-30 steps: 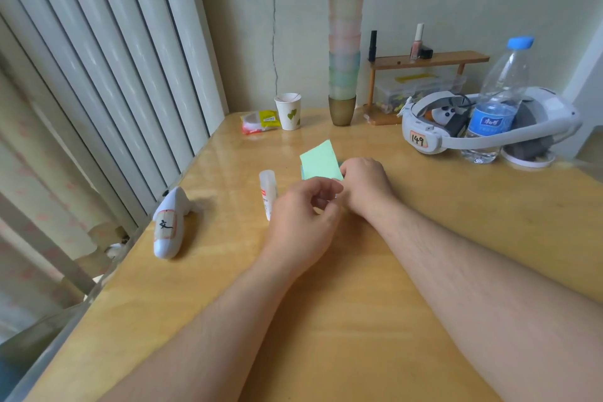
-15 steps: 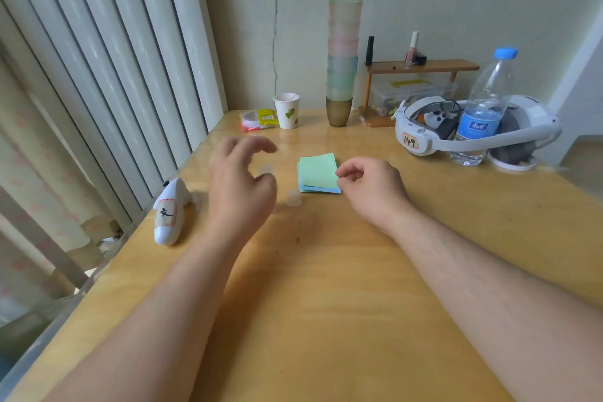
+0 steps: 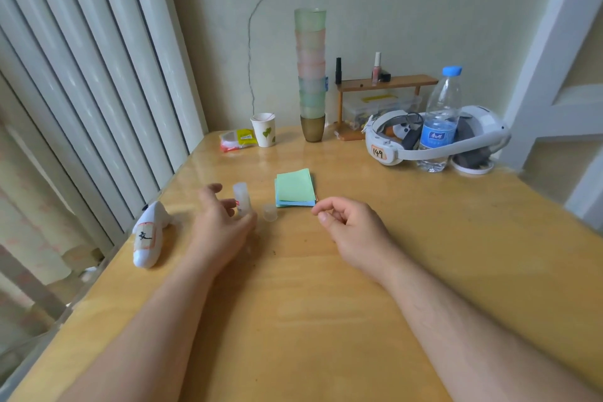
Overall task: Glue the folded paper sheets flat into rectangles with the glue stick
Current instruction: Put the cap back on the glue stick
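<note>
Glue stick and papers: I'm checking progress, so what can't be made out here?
Head view only:
- glue stick: lower part hidden behind left hand; grip unclear.
- paper stack: sheet count and glued state hidden beneath the top green sheet.
- right hand: curled fingers hide its palm.

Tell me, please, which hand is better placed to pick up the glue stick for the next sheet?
Left. The left hand is open right at the upright glue stick, fingers on either side of it. The right hand, loosely curled and empty, sits beyond the cap, nearer the paper stack.
</note>
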### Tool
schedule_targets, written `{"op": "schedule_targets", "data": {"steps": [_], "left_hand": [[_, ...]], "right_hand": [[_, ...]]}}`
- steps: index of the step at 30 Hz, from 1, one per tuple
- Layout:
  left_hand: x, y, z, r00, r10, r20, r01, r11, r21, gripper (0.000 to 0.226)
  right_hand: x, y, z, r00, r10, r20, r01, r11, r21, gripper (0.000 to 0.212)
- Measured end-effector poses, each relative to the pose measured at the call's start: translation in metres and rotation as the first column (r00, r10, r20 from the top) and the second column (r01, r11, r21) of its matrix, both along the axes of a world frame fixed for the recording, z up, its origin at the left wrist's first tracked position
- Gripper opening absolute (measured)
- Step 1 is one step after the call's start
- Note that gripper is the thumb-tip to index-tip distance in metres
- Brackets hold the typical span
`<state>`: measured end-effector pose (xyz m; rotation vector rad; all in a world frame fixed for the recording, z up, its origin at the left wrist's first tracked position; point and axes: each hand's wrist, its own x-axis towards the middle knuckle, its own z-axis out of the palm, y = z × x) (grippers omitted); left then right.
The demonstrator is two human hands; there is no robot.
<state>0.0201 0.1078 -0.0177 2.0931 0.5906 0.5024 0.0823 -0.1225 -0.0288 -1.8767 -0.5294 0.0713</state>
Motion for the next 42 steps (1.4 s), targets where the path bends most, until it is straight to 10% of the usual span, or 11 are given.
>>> {"op": "schedule_targets", "data": {"steps": [5,9,15,21,33,37,42], "left_hand": [[0.001,0.000,0.005,0.999,0.031,-0.016,-0.029,0.994,0.102,0.037],[-0.001,-0.018,0.017,0.975,-0.004,0.220,0.045,0.983,-0.180,0.028],[-0.013,-0.067,0.032,0.833,-0.339,0.438,0.527,0.728,-0.438,0.016],[-0.015,-0.077,0.030,0.798,-0.374,0.472,0.602,0.540,-0.589,0.016],[-0.013,-0.073,0.028,0.722,-0.355,0.594,0.683,0.503,-0.530,0.034],[-0.014,-0.075,0.027,0.719,-0.360,0.594,0.687,0.496,-0.531,0.032],[-0.015,-0.075,0.028,0.719,-0.355,0.598,0.692,0.447,-0.566,0.032]], "right_hand": [[-0.001,-0.001,-0.002,0.997,0.007,0.075,-0.006,1.000,-0.018,0.017],[-0.007,0.001,0.009,0.995,-0.016,0.096,0.010,0.998,0.054,0.009],[-0.036,0.010,0.037,0.818,0.269,-0.509,-0.069,0.923,0.377,0.065],[-0.039,0.010,0.039,0.645,0.400,-0.652,-0.089,0.886,0.456,0.066],[-0.041,0.017,0.023,0.987,0.112,-0.118,-0.060,0.926,0.373,0.008],[-0.041,0.017,0.022,0.997,-0.074,0.025,0.062,0.945,0.321,0.027],[-0.049,0.019,0.036,0.836,0.383,-0.393,-0.055,0.771,0.635,0.046]]}}
